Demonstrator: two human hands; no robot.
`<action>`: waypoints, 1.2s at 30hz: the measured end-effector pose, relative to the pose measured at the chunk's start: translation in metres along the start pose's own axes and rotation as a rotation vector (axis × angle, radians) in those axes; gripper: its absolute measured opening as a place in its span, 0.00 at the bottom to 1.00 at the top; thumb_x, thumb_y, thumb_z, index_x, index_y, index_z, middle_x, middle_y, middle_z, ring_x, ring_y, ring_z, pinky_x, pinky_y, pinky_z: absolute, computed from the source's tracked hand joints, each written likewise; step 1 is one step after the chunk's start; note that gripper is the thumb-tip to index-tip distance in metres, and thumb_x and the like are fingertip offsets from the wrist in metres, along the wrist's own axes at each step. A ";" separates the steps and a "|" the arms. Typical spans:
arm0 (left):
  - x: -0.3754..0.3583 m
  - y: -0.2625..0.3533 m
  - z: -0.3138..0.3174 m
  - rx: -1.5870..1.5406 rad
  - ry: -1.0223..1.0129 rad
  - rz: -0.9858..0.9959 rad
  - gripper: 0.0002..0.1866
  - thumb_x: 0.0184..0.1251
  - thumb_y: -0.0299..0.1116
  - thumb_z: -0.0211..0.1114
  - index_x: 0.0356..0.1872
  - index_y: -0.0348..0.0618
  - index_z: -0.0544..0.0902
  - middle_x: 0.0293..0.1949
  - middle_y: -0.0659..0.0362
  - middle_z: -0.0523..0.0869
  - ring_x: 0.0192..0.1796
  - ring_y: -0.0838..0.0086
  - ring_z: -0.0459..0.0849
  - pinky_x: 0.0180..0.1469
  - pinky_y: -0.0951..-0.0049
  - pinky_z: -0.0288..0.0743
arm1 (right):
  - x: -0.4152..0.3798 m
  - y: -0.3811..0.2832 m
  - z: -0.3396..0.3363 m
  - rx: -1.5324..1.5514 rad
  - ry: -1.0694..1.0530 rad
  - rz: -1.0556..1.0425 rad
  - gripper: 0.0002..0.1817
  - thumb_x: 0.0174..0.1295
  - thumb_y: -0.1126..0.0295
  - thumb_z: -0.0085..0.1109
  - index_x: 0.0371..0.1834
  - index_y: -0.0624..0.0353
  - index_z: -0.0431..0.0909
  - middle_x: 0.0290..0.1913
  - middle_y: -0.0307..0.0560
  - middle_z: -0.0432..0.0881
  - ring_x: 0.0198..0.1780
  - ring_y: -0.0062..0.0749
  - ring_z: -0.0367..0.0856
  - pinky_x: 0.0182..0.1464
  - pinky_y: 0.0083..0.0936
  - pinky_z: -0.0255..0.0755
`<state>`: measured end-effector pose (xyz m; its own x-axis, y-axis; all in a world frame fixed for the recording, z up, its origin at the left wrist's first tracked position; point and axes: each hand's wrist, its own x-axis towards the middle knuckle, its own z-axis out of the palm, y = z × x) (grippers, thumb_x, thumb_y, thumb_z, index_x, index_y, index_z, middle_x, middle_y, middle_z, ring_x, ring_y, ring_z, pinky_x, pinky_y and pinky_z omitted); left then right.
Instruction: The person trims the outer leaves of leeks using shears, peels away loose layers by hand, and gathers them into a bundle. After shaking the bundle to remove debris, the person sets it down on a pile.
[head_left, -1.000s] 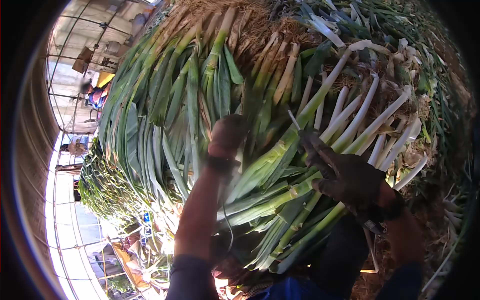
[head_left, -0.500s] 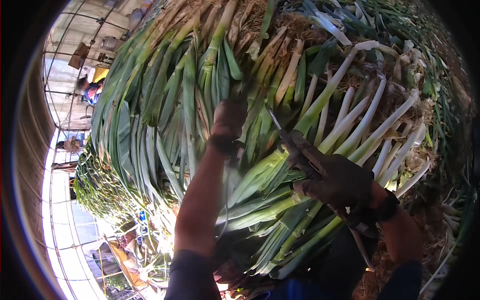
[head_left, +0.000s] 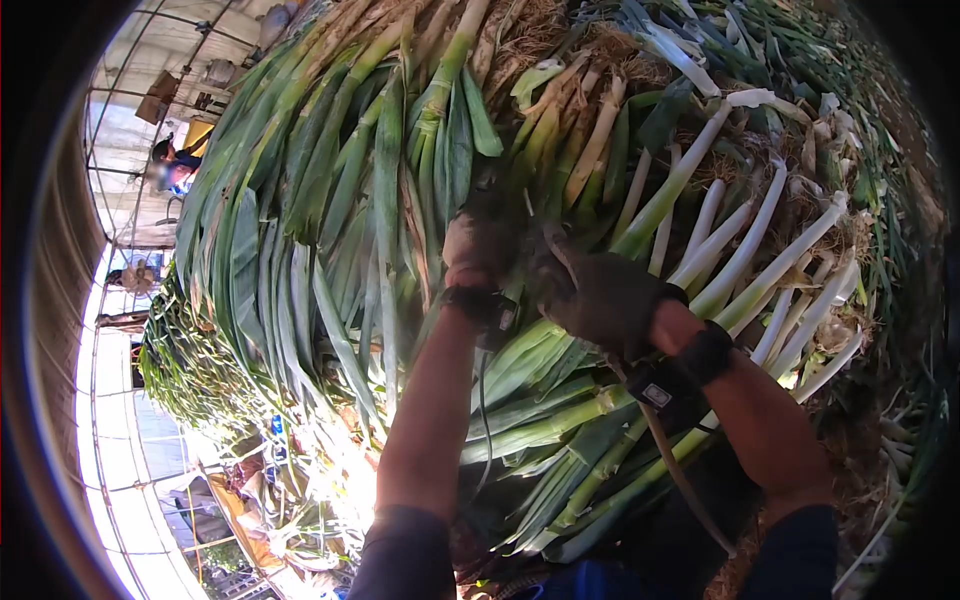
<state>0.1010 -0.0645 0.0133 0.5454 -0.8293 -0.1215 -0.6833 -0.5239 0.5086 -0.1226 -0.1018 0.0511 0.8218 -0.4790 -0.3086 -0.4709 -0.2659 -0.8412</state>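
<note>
Green leeks in a great stacked pile, both gloved hands dug into its middle.

Left hand (head_left: 478, 245) and right hand (head_left: 600, 295) press close together among the leeks (head_left: 560, 370); fingers are buried, so I cannot tell the grip. Stalks look long, limp-leaved, firm at the white shanks (head_left: 740, 250), probably best grasped there. Neighbouring stalks crowd around; a distant person (head_left: 172, 165) works far left.

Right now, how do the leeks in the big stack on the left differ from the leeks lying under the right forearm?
The stacked leeks show mostly long green leaves and yellowish, unpeeled stalks; the leeks by the right forearm show clean white shafts. The stacked ones run steeply up the picture; the white ones lie slanted toward the upper right. Both hands meet between them. Both groups are whole leeks laid in parallel.
</note>
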 end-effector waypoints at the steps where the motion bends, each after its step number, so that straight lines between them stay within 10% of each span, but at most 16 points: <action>1: -0.002 0.005 -0.003 0.050 -0.007 0.012 0.27 0.69 0.50 0.71 0.62 0.43 0.88 0.56 0.45 0.92 0.58 0.53 0.91 0.62 0.61 0.82 | 0.009 0.006 -0.001 0.003 0.053 -0.005 0.49 0.67 0.57 0.67 0.87 0.62 0.53 0.64 0.59 0.86 0.63 0.52 0.87 0.64 0.42 0.79; 12: 0.020 -0.017 0.007 0.233 -0.072 0.046 0.30 0.67 0.50 0.73 0.67 0.49 0.85 0.59 0.48 0.90 0.59 0.53 0.90 0.61 0.57 0.83 | 0.082 0.039 -0.049 -0.219 0.248 0.074 0.45 0.66 0.56 0.65 0.85 0.57 0.59 0.54 0.62 0.89 0.54 0.58 0.89 0.58 0.45 0.80; 18: 0.014 -0.005 0.001 0.914 -0.151 0.524 0.14 0.69 0.35 0.68 0.52 0.55 0.92 0.53 0.60 0.92 0.55 0.64 0.91 0.59 0.67 0.86 | 0.044 0.022 -0.033 -0.245 0.170 0.097 0.44 0.67 0.56 0.63 0.85 0.57 0.59 0.54 0.65 0.89 0.54 0.61 0.88 0.59 0.49 0.80; 24: -0.001 -0.021 0.010 0.707 -0.184 0.636 0.10 0.64 0.32 0.71 0.45 0.57 0.92 0.45 0.62 0.89 0.51 0.67 0.91 0.47 0.67 0.89 | 0.080 0.022 -0.070 -0.285 0.256 0.167 0.51 0.67 0.50 0.63 0.89 0.58 0.50 0.63 0.64 0.86 0.63 0.60 0.85 0.66 0.45 0.78; 29: -0.042 0.025 -0.020 0.518 -0.174 0.346 0.09 0.61 0.32 0.72 0.42 0.56 0.90 0.44 0.61 0.87 0.49 0.65 0.91 0.44 0.63 0.90 | 0.081 0.030 -0.090 -0.287 0.276 0.249 0.51 0.66 0.49 0.64 0.88 0.58 0.52 0.68 0.60 0.84 0.66 0.57 0.84 0.69 0.42 0.76; 36: -0.057 -0.002 -0.016 0.250 -0.076 0.329 0.32 0.59 0.48 0.75 0.64 0.45 0.86 0.42 0.48 0.94 0.43 0.57 0.94 0.46 0.59 0.86 | 0.041 0.030 -0.083 -0.176 0.225 0.190 0.52 0.66 0.52 0.67 0.88 0.60 0.53 0.66 0.62 0.85 0.62 0.55 0.87 0.65 0.41 0.79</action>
<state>0.0795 -0.0133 0.0327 0.2480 -0.9672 -0.0542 -0.9169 -0.2524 0.3092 -0.1298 -0.1983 0.0500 0.6321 -0.7011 -0.3299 -0.6728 -0.2854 -0.6825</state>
